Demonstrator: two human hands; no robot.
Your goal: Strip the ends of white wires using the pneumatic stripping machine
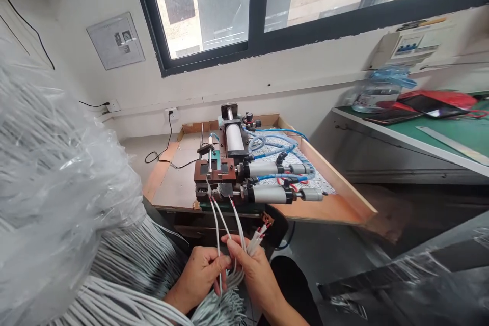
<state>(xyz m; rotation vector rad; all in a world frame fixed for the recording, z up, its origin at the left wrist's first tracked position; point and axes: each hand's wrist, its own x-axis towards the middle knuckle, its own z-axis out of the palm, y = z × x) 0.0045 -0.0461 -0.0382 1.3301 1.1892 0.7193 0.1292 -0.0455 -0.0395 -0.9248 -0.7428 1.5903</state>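
Wall: plain off-white plaster [237,81], with a tilted rectangular printed sheet [115,41]
Window: dark-grey metal frame [257,35], panes bright with daylight
Right-hand table: green top with a white edge [451,130]
Floor: smooth grey [305,239], dim beneath the furniture
Power point: white square wall socket [171,114], black plug inserted

Both hands [228,269] grip white cables [217,229]; three cable ends meet the machine [235,163] on the desk [173,178].
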